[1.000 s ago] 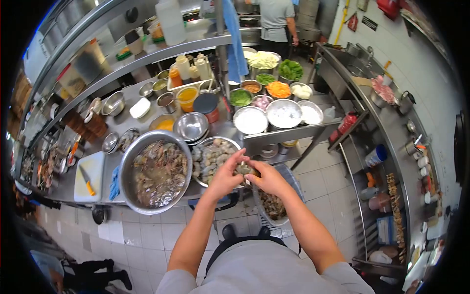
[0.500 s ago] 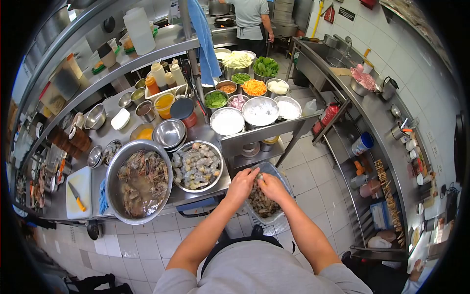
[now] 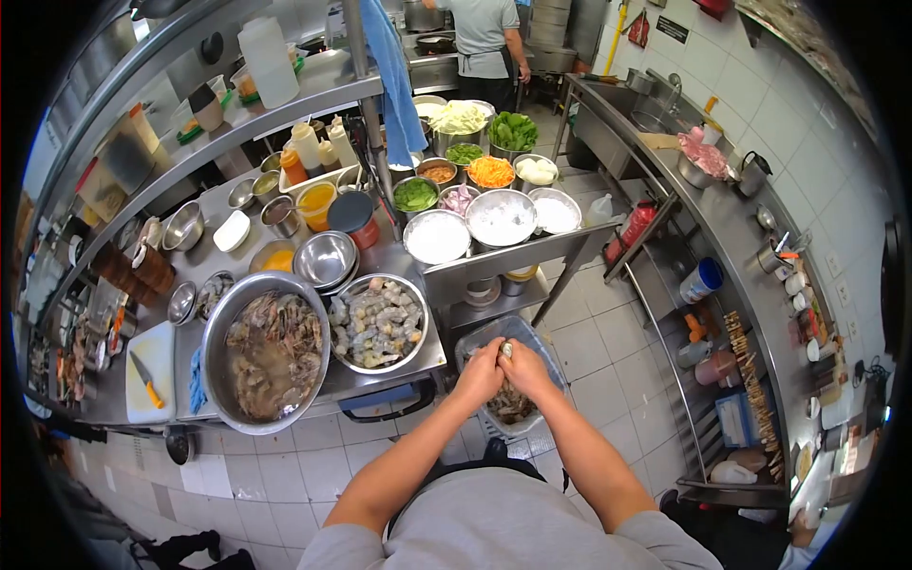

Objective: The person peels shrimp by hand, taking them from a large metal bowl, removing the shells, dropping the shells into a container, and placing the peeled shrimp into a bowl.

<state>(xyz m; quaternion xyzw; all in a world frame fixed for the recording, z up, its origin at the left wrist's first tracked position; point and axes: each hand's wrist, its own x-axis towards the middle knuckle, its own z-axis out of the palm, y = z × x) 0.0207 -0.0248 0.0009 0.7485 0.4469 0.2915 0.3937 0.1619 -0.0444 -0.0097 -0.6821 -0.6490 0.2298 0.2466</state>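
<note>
My left hand (image 3: 482,372) and my right hand (image 3: 525,369) come together above a clear plastic tub (image 3: 559,375), fingers closed around a shrimp (image 3: 506,350). Only a small pale part of that shrimp shows between the fingers. Inside the tub lie brownish shrimp shells (image 3: 511,407), partly covered by my hands. To the left, a steel bowl of peeled grey shrimp (image 3: 378,323) rests at the counter's edge. Beside it a larger steel basin (image 3: 215,356) holds whole, unpeeled-looking shrimp (image 3: 275,351) in cloudy water.
A knife (image 3: 146,380) lies on a white cutting board (image 3: 163,347) at the left. Containers of shredded carrot (image 3: 491,172), leafy greens (image 3: 514,131) and white powder (image 3: 501,218) stand ahead. Another person (image 3: 486,47) stands at the back. A steel counter (image 3: 741,256) runs along the right.
My hands have turned and drawn closer together around the shrimp, shifting slightly over the tub. The view has moved a little. The bowls stay where they were.
</note>
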